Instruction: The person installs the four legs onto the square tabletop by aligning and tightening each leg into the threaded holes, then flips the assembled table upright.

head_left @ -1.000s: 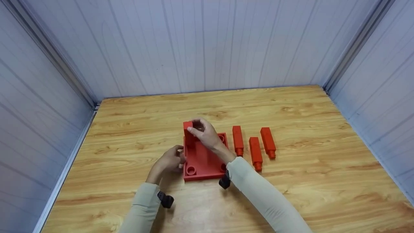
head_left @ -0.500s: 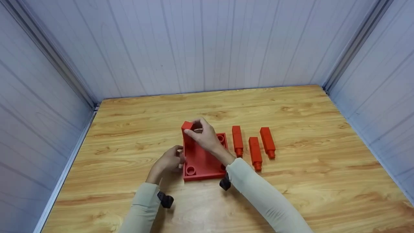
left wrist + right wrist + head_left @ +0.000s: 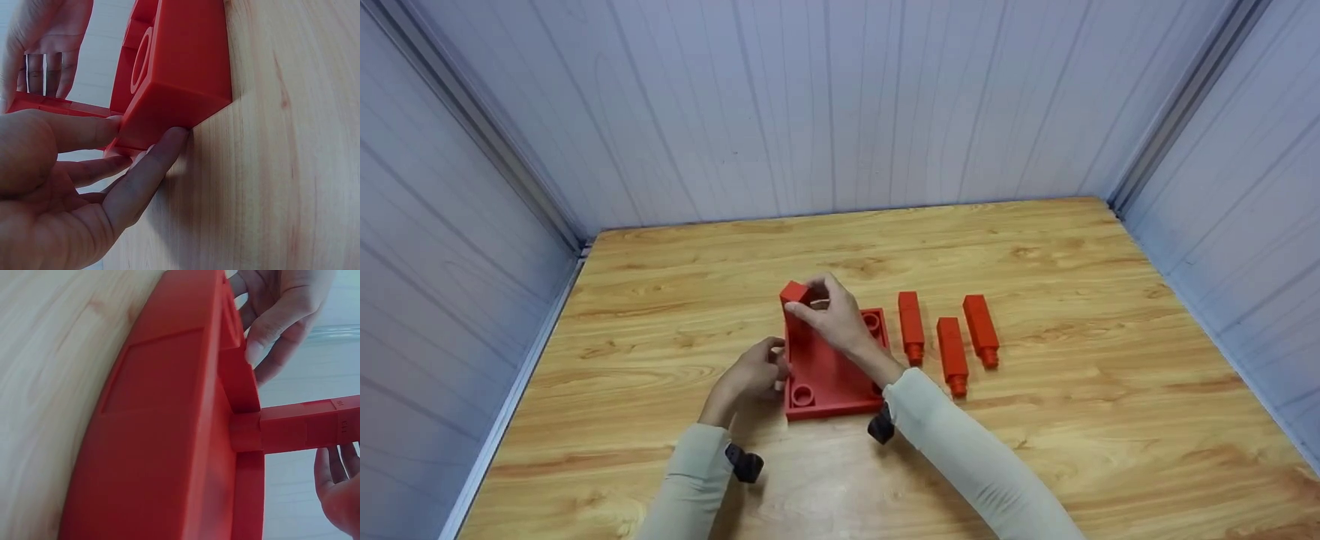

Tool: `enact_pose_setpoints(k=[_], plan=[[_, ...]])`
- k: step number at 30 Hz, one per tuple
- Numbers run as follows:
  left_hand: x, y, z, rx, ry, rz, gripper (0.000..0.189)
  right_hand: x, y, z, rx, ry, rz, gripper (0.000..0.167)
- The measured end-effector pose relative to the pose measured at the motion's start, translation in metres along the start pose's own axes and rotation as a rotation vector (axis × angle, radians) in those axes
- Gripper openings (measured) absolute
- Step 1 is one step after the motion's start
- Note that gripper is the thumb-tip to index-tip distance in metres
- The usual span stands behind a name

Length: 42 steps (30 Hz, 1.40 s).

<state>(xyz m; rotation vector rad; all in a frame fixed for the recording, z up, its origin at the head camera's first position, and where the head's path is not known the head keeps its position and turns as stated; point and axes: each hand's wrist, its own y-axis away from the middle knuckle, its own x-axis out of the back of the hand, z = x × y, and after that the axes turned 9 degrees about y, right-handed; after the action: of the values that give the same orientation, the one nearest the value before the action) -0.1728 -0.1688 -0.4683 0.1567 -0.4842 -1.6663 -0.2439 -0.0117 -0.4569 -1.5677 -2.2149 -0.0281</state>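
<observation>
**Red post got twisted in its corner, base pinned down**

Head view: a second ago the upright post's (image 3: 793, 294) top sat square to the red base (image 3: 831, 411); now it's turned cornerwise and nudged a touch toward 9 o'clock. Compared with half a second ago, barely anything differs. Probably means the post is being turned into its corner fitting, so that one's likely unfinished. It stands at the base's 11 o'clock corner. The right hand (image 3: 838, 319) comes in from 4 o'clock, thumb and fingers pinching the post near its top. The left hand (image 3: 754, 367) sits at the base's 9 o'clock edge. The inner post (image 3: 911, 322), middle post (image 3: 952, 352) and outer post (image 3: 980, 326) lie loose on the wooden table (image 3: 660, 300) around 3 o'clock. The 1 o'clock socket (image 3: 873, 321) and 7 o'clock socket (image 3: 802, 395) have nothing in them.

Left wrist view: the base is up at 12 to 1 o'clock. Left thumb on the rim, a finger lower down on the outer wall, so that hand's gripping the edge. The right hand's up at 10 to 11.

Right wrist view: the post pokes out toward 3 o'clock, its narrow end (image 3: 246, 432) meeting the base's corner; can't tell how deep it goes. Right-hand fingertips are on it around 4 o'clock, left hand at 1.
</observation>
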Motion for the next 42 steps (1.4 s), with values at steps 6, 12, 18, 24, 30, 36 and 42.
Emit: enact_pose_setpoints(k=[6,12,18,24,30,36,42], plan=[[-0.001,0.000,-0.001,0.005,0.016,0.010,0.052,0.001,-0.001,0.000,0.008,0.008,0.009,0.032],[-0.001,0.000,-0.001,0.005,0.003,0.010,0.051,0.003,-0.005,-0.001,-0.018,-0.098,-0.041,0.032],[-0.001,0.001,-0.001,0.008,-0.042,0.023,0.052,0.005,-0.007,-0.003,-0.073,-0.224,-0.179,0.039],[-0.001,0.000,-0.001,0.009,-0.053,0.031,0.051,0.013,-0.001,-0.023,-0.085,-0.247,-0.213,0.039],[0.000,0.000,-0.002,0.007,-0.045,0.025,0.052,0.015,0.002,-0.030,-0.087,-0.258,-0.216,0.038],[-0.001,0.000,-0.001,0.003,-0.033,0.025,0.052,0.016,0.001,-0.026,-0.086,-0.314,-0.212,0.038],[-0.001,-0.001,-0.002,0.002,-0.008,0.024,0.052,0.016,0.003,-0.026,-0.007,-0.231,-0.170,0.035]])
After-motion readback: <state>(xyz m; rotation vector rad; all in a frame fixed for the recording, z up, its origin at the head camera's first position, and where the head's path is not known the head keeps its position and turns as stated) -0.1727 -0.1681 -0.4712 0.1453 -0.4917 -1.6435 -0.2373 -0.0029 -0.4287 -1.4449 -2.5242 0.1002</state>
